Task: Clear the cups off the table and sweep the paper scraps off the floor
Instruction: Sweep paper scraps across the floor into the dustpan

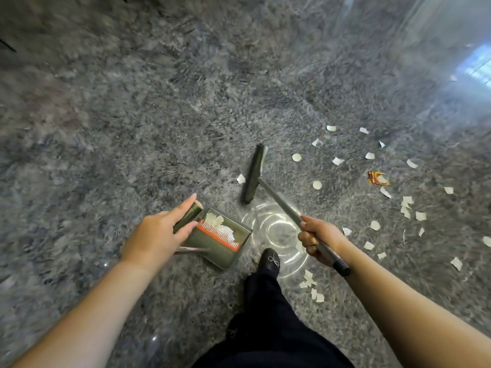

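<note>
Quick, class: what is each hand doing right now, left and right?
Left hand: grips the dustpan handle, index finger extended along it.
Right hand: fingers curled round the broom handle.

The floor [132,102] blurs across the frame's upper half; the dustpan [220,243] handle seems partly hidden beneath the left hand [156,232].

Under you lies a polished grey speckled stone floor [132,115], glossy enough to mirror a bright window patch at the upper right. A crumpled red and yellow wrapper [377,178] lies on it to the right. Your black shoe with a small pale ornament [270,260] stands near the bottom centre, below a dark trouser leg [268,322].
</note>
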### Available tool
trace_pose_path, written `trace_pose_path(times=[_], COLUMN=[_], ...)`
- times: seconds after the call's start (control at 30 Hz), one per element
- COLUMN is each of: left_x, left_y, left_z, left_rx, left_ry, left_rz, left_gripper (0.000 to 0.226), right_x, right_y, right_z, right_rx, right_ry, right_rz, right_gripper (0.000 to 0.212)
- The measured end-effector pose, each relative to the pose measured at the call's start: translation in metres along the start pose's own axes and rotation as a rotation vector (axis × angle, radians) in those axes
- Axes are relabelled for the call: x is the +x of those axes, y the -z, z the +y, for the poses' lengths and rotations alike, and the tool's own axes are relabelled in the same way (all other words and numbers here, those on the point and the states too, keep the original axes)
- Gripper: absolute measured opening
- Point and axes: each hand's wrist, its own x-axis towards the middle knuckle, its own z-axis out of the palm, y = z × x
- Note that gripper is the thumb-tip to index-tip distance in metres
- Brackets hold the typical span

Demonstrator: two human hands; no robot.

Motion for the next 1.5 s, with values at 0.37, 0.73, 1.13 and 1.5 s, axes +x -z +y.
trace_pose_path(times=[0.37,0.73,1.13,1.5], left_x=[0.091,0.162,0.300,0.340], left_y=[0.003,0.017,0.019,-0.008], left_z=[0.016,0.030,0.069,0.146], left_rx=[-0.067,-0.102,-0.092,0.018], left_ry=[-0.040,-0.139,-0.377,-0.567], left_rz=[0.008,0.058,-0.274,-0.271], left_gripper=[0.070,0.059,0.067,0.058], right_x=[0.114,0.118,0.071,0.042], right_y=[-0.057,0.013,0.049,0.087], right_z=[-0.097,-0.110,-0.074,-0.081], right_rx=[-0.084,0.078,0.479,0.799], right_ry=[-0.170,-0.180,0.007,0.066], right_rz=[-0.081,0.102,0.366,0.332], right_gripper=[0.019,0.013,0.023,0.013])
